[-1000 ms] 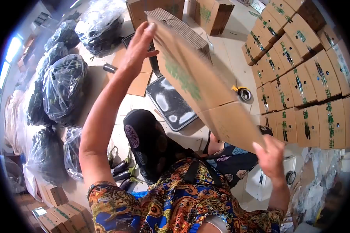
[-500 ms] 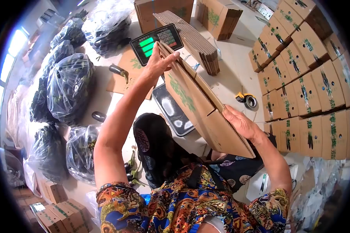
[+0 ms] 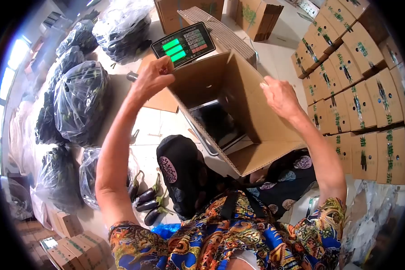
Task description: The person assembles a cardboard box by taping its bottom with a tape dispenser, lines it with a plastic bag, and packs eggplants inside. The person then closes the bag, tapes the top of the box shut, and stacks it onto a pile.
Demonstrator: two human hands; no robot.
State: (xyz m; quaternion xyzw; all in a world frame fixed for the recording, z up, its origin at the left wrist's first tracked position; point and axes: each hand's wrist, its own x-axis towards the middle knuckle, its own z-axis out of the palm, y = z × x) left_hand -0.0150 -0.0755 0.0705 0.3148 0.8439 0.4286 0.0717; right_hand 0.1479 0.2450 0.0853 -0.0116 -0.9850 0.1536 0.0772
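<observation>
An unfolded cardboard box (image 3: 267,117) is held over the scale platform (image 3: 216,123), which shows through its open bottom. My left hand (image 3: 154,80) is closed at the box's upper left edge. With fingers pinched, my right hand (image 3: 280,96) grips the right wall's rim. Just beyond the box stands the scale display (image 3: 182,45), with green lit screens and a keypad. Stacked flat cardboard (image 3: 218,31) leans behind it, partly hidden by the box.
Several loose eggplants (image 3: 149,195) lie on the floor near my left knee. Plastic bags of eggplants (image 3: 82,101) line the left side. Packed cartons (image 3: 346,85) are stacked high at right. Two more boxes (image 3: 258,18) stand at the back.
The flat folded cardboard has been spread into an open box shape. My left hand has moved left and down, my right hand upward. The display has tilted slightly.
</observation>
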